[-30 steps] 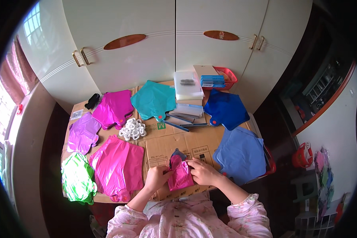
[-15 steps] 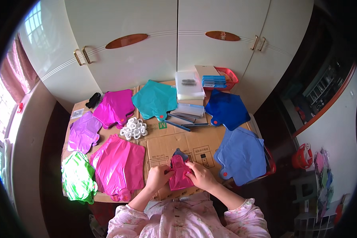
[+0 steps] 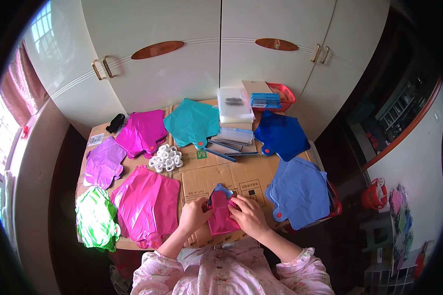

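Note:
A folded pink foil balloon lies on the cardboard in front of me, with a bluish, rounded tab showing at its far end. My left hand is closed on its left edge, fingers and thumb pressed together. On the opposite side my right hand pinches the other edge near the top. Left of my hands spreads a stack of flat bright pink foil balloons. To the right is a stack of light blue ones.
White rings are heaped at the middle left. Teal, magenta, purple, green and dark blue foil stacks line the cardboard. Clear sleeves and a red basket stand at the back.
The upper part of the pink balloon has shifted under my fingers, and more of the bluish tab shows. Both hands stay nearly in place, the right one slightly to the left.

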Available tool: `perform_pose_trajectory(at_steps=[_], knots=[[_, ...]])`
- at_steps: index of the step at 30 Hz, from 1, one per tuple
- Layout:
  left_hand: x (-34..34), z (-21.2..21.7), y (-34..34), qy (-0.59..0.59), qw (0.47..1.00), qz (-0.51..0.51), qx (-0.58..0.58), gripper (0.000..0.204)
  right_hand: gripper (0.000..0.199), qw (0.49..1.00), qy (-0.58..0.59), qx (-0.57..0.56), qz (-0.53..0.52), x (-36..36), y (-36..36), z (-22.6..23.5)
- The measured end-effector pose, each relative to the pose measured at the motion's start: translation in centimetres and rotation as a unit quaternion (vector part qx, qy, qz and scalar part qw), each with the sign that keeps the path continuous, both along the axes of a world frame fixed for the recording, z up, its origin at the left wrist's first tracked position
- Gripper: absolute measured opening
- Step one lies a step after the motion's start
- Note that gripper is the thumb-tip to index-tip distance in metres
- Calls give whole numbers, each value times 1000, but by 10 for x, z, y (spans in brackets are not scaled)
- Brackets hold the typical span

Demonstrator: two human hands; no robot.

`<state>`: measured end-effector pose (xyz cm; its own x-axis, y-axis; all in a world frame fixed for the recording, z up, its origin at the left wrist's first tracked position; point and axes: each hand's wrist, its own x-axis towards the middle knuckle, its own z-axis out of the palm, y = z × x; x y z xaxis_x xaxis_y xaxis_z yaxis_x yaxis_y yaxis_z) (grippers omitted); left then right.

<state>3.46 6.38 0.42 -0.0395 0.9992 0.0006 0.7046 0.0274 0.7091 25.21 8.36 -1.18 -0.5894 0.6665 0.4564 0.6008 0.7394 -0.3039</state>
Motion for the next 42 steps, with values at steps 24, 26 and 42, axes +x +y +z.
perform_pose_trajectory(at_steps=[24,26,42], knots=[[-8,9,15,-2,998,-45,-31,21,35,996,-83,-33,-22,4,6,5],[-12,10,15,-6,998,-53,-36,20,39,995,-90,-19,-30,3,4,5],[-22,-10,1,61,967,-178,171,10,43,992,-102,-5,-76,1,2,5]])
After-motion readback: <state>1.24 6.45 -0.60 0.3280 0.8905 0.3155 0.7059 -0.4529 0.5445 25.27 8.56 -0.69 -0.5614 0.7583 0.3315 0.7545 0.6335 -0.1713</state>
